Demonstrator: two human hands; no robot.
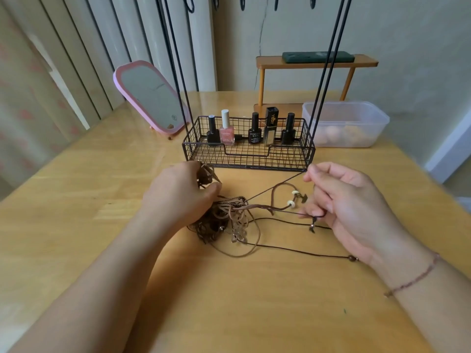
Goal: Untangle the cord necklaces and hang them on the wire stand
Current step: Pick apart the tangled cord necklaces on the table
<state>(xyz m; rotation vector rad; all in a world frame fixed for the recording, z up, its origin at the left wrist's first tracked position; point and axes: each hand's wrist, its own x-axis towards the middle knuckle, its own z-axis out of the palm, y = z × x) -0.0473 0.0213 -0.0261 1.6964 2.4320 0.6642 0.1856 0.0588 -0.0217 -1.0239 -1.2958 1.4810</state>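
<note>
A tangle of brown cord necklaces (229, 217) lies on the wooden table (254, 301) in front of the black wire stand (248, 151). My left hand (178, 197) grips the left side of the tangle, with loops of cord bunched between thumb and fingers. My right hand (341, 207) pinches a thin dark cord (277, 186) pulled taut from the tangle up to its fingertips. A cord with white beads (293, 198) and a small pendant lies between my hands. Another thin cord with a dark bead (351, 257) trails under my right wrist.
The stand's basket holds several nail polish bottles (226, 131); its uprights rise to hooks (190, 3) at the top edge. Behind stand a pink mirror (150, 98), a clear plastic tub (346, 123) and a small wooden shelf (316, 62) with a dark object on it.
</note>
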